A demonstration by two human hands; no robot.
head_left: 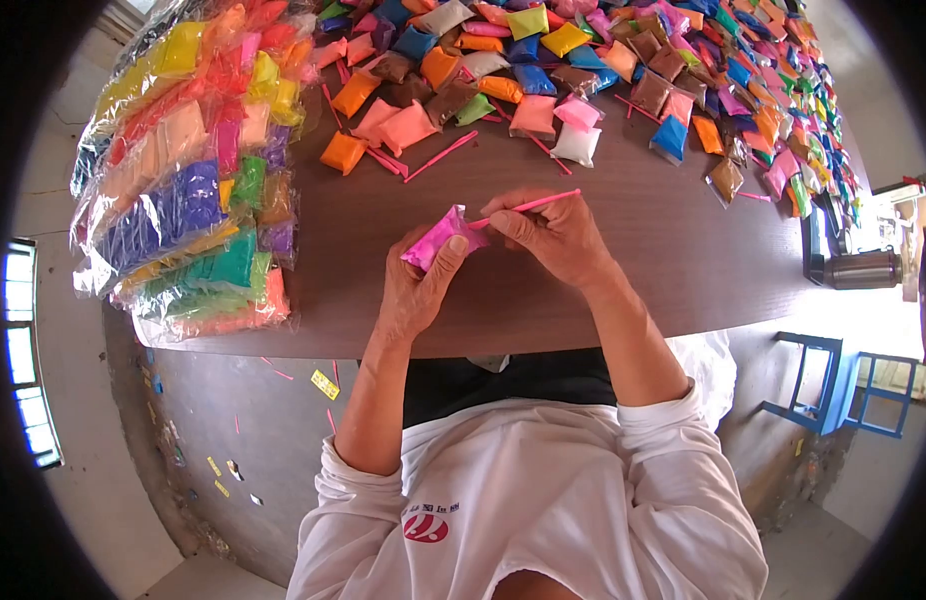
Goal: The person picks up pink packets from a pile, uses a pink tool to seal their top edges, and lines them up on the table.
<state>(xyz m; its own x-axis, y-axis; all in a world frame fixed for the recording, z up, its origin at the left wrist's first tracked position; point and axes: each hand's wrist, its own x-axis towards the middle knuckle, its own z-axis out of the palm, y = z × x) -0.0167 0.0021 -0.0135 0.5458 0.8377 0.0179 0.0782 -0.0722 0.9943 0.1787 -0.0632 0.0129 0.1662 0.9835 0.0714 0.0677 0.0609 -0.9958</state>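
Note:
My left hand (420, 282) is closed round a small clear packet (441, 238) with pink-purple filling, its thumb lying across the front. Just to the right, my right hand (548, 235) pinches a thin pink stick (543, 202) between thumb and fingers. One end of the stick sticks out to the upper right, and the other reaches the packet's right edge. Whether that end goes inside the packet I cannot make out. Both hands are over the brown table, near its front edge.
Large bags of coloured packets (183, 180) are stacked at the table's left. Many loose packets (538, 80) spread along the back and right, with pink sticks (441, 156) before them. A metal cylinder (863, 270) stands at the right; a blue stool (833, 385) is beyond the table.

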